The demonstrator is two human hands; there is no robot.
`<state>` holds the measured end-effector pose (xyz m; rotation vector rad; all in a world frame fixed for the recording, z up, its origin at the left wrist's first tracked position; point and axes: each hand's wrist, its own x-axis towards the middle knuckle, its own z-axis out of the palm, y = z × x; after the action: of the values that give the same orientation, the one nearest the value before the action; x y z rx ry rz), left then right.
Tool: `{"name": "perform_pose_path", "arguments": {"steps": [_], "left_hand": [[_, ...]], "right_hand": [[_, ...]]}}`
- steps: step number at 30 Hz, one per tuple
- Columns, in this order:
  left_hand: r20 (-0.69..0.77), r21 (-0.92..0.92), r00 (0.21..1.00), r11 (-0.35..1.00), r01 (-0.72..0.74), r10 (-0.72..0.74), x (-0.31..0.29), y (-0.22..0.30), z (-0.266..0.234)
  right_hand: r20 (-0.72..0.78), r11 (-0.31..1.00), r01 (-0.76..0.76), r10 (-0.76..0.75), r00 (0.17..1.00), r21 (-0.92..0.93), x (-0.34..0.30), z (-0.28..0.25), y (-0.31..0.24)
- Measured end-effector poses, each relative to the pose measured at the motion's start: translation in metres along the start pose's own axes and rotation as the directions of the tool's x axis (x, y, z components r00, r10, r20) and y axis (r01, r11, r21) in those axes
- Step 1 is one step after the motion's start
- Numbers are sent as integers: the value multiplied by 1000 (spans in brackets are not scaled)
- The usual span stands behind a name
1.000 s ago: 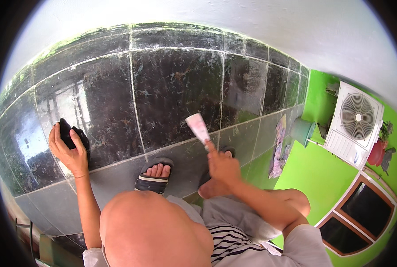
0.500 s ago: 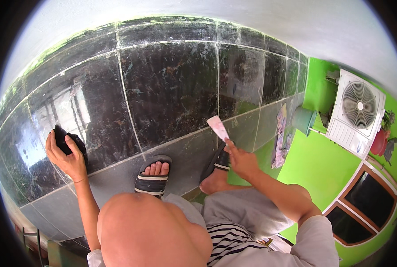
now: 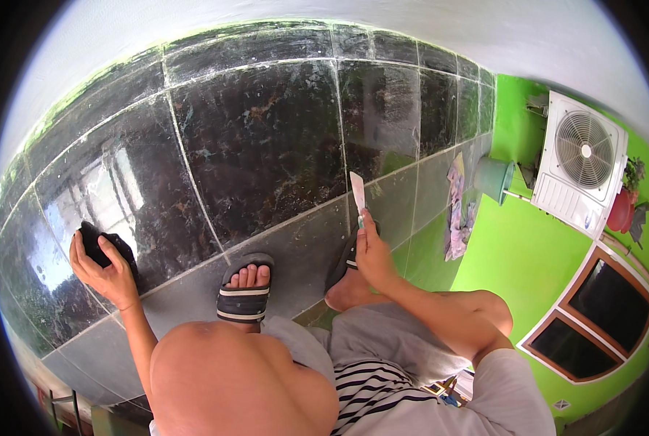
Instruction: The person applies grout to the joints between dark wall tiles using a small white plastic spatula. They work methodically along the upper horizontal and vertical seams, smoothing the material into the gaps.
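My left hand (image 3: 105,275) presses a bunched black cloth (image 3: 126,251) against the glossy black marbled tiles (image 3: 259,138) at the left, beside a bright window reflection. The fingers curl over the cloth and hide part of it. On the right, my right hand (image 3: 371,251) grips a scraper (image 3: 357,190) by its handle. Its pale, smeared blade points up and away from me, seen at a slant. The blade appears in front of the tile joint; whether it touches the surface I cannot tell.
My sandalled feet rest on the grey tiles (image 3: 295,234), below the black ones. To the right are a patterned cloth (image 3: 456,211), a teal bucket (image 3: 495,180), an air conditioner outdoor unit (image 3: 580,160) and a brown-framed window (image 3: 593,316). White wall (image 3: 426,29) borders the black tiles.
My right hand has turned the scraper, so its blade now stands more upright and shows narrower. My left hand stays on the cloth at nearly the same spot. The whole view has shifted slightly.
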<state>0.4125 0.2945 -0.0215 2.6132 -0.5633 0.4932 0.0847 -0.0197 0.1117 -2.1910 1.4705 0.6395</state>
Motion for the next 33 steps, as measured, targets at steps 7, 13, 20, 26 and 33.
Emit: {"name": "perform_pose_path", "arguments": {"steps": [7, 13, 20, 26, 33], "left_hand": [[25, -39, 1000, 999, 8, -7, -4, -4, 1], [44, -40, 999, 999, 8, -7, -6, -5, 2], [68, -43, 994, 995, 86, -83, -22, -29, 9], [66, -42, 995, 996, 82, -79, -23, -28, 11], [62, -31, 995, 997, 77, -75, -23, -27, 11]], "right_hand": [[164, 939, 151, -103, 981, -310, 20, -69, 7], [418, 740, 507, -331, 846, -441, 70, -139, 44], [557, 573, 605, -286, 780, -553, 114, -152, -3], [533, 516, 664, -399, 746, -542, 138, -162, -16], [598, 463, 719, -405, 692, -518, 151, -157, -25]]}}
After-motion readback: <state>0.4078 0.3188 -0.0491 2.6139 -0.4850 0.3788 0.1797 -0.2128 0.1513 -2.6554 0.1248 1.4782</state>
